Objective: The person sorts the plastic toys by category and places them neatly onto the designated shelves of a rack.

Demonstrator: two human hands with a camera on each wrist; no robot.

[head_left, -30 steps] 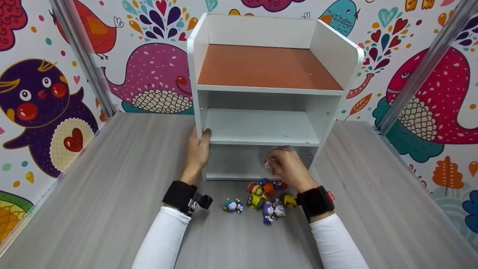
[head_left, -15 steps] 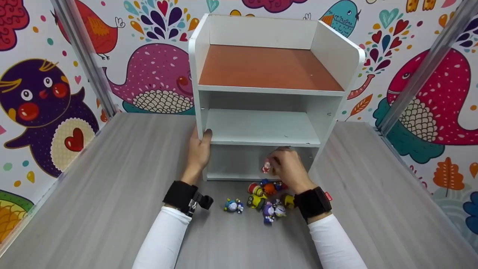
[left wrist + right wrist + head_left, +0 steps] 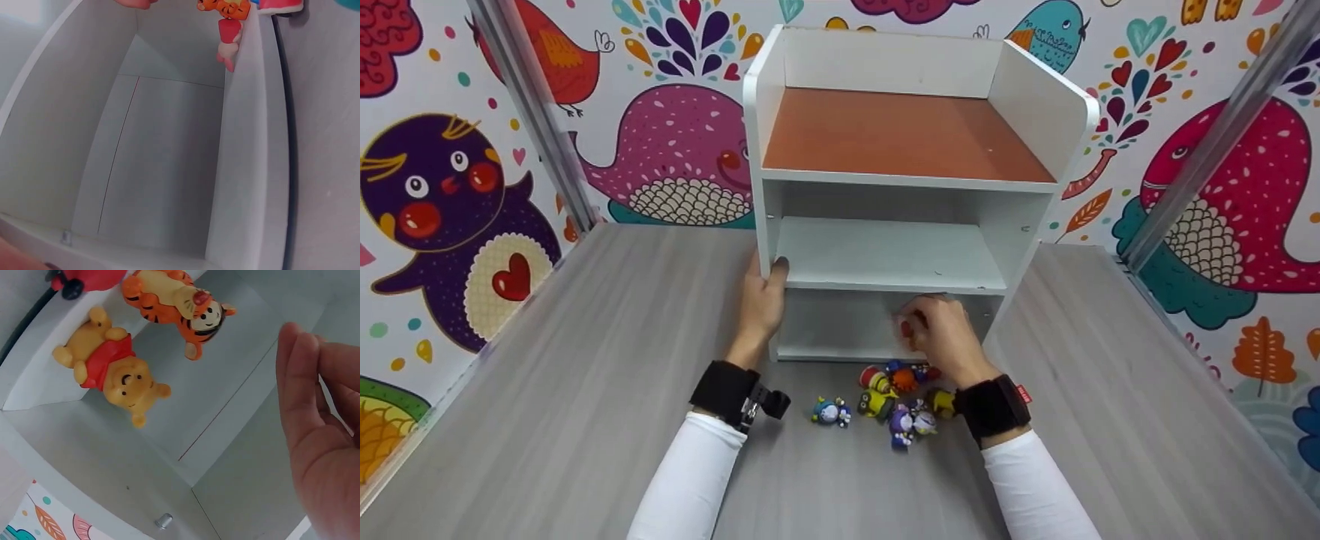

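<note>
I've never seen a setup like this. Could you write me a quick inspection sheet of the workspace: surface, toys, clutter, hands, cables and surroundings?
Surface: grey wood-grain top, bearing a white shelf unit.
Toys: Winnie the Pooh figurine, Tigger figurine and a pink-and-red figurine near the front of the bottom compartment; loose toy figurines clustered before the unit, a blue-and-white toy apart on the left.
Clutter: nothing seen beyond the toys.
Hands: left hand grips the shelf unit at its left side; right hand is at the bottom compartment, no toy seen in its grip.
Cables: nothing seen.
Surroundings: cartoon-printed walls, metal posts.
</note>
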